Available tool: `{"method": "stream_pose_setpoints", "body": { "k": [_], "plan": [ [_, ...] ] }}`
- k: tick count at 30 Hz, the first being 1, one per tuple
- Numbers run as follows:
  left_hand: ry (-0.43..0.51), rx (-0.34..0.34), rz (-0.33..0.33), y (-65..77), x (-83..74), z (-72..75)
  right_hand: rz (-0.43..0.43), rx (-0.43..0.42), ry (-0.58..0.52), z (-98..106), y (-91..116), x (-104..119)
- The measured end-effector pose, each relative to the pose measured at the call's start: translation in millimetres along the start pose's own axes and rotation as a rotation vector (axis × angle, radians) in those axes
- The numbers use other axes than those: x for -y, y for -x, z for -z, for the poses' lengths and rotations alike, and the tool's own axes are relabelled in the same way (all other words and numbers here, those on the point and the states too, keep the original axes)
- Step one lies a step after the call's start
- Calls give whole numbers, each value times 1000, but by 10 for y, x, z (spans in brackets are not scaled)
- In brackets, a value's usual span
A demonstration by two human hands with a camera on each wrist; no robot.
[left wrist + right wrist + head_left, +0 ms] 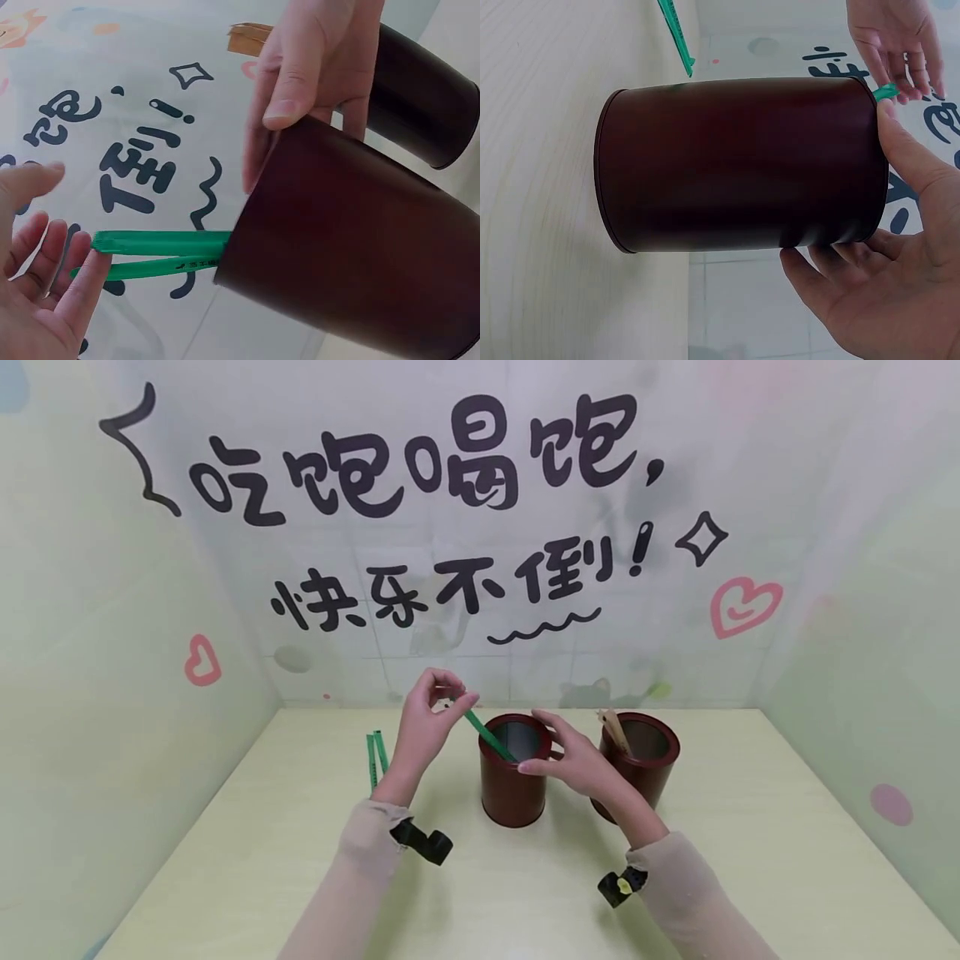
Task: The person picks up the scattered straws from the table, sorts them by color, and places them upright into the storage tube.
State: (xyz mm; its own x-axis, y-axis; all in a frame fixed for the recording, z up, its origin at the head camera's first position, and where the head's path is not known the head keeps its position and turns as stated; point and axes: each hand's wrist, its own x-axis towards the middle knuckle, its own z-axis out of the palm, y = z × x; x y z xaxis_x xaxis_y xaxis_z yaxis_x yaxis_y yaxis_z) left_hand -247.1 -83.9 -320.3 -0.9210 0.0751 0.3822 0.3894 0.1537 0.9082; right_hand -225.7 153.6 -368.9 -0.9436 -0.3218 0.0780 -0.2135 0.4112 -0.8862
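A dark red cylindrical holder [513, 793] stands upright at the middle of the table, open at the top. My right hand [577, 760] holds it by the rim, thumb on the near side and fingers round the far side. Slim green packets [161, 244] with dark print lean out of its mouth; two show in the left wrist view. My left hand [431, 722] is beside their outer ends, fingers loosely bent and a fingertip touching one end. The left thumb [34, 184] stands well apart from the packets. Their lower ends are hidden inside the holder.
A second dark red holder [652, 777] stands to the right, behind my right forearm, with light brown sticks [615, 731] leaning in it. Other green packets [372, 752] lie on the table [247, 827] left of my left wrist. A printed wall [450, 677] rises behind.
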Motion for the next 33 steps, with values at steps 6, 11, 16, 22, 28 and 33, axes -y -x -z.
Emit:
{"method": "stream_pose_setpoints", "body": {
  "k": [6, 11, 16, 22, 28, 33],
  "plan": [
    [27, -24, -23, 9, -109, 178, -12, 3, 1, -10, -6, -15],
    [0, -41, -30, -6, -109, 364, -14, 5, 9, -8, 3, -16],
    [42, -65, 9, 2, -35, 562, -2, 11, 0, -1, 2, -13],
    [90, -72, 68, 35, 67, 781, 2, 15, 11, -2, -6, -4],
    [36, -79, 154, 76, 235, 944, 5, 7, 1, -9, -6, -8],
    [6, -100, 283, 134, 416, 1055, 4, 11, -8, 22, -3, -20]
  ]
}}
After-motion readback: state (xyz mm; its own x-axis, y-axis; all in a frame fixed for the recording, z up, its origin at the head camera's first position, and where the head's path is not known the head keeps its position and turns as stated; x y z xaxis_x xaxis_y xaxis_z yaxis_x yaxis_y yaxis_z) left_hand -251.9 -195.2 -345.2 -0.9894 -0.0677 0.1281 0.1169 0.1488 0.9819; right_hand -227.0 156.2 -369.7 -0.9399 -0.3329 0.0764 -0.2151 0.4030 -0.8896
